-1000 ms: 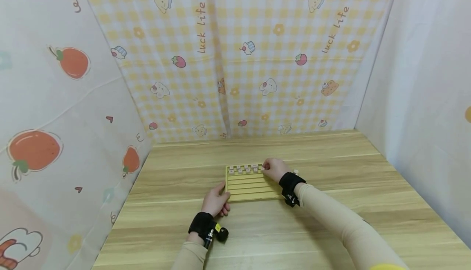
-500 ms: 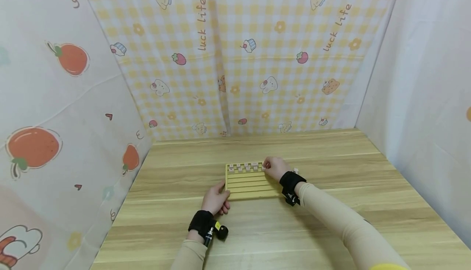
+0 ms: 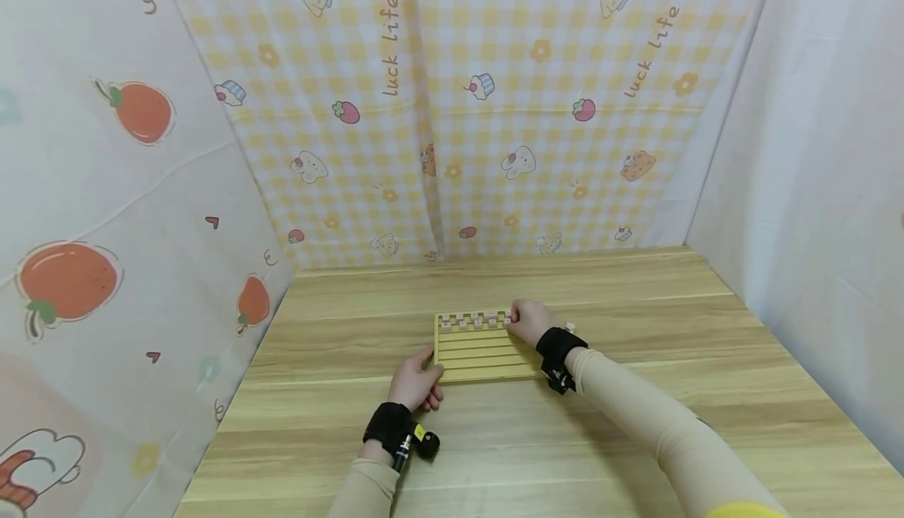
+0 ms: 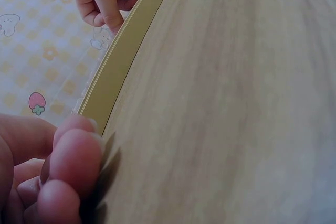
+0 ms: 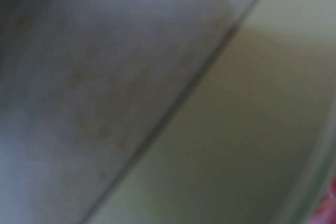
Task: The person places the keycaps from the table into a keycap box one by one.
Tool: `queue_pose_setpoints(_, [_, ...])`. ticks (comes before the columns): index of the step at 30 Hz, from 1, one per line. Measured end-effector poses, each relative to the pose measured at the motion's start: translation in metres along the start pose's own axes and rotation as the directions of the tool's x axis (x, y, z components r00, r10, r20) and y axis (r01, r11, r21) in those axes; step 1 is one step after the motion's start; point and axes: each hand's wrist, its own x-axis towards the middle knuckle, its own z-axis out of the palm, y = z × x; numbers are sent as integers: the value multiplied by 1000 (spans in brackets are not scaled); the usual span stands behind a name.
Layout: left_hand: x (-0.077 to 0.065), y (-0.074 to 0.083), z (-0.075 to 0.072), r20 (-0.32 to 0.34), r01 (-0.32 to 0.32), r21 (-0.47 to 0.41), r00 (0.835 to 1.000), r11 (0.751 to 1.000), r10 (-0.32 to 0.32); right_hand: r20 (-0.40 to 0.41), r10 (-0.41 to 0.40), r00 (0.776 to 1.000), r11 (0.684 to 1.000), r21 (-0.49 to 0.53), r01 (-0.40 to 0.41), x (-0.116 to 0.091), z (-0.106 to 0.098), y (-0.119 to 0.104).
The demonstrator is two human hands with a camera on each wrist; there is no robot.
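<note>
A shallow yellow tray with ridged rows lies on the table; small pale keycaps with dark marks line its two far rows. My left hand grips the tray's near left corner, thumb over the rim. In the left wrist view, curled fingertips sit at the end of the tray's yellow side. At the right end of the second row, my right hand pinches a keycap with its fingertips low over the tray. The right wrist view is blurred, with a reddish patch at the lower right edge.
The wood-grain table reaches back to a checked yellow curtain. Pale curtains stand on both sides. Beyond the right wrist strap a small white piece shows. A black camera juts from the left wrist.
My right hand has shifted slightly right along the keycap row, and the keycap at its fingertips now shows more clearly at the row's end. The left hand stays on the tray corner.
</note>
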Motion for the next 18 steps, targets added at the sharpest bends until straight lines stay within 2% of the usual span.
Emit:
queue_pose_setpoints(13, [2,-1,0,-5,-5,14,1000,1000,5,-17,-32,999,999,10,32,-3,-4,-2])
queue_pose_setpoints(18, [1,-1,1,-2,-8,7,1000,1000,8,-1,-32,999,997,67,32,-6,-15,1])
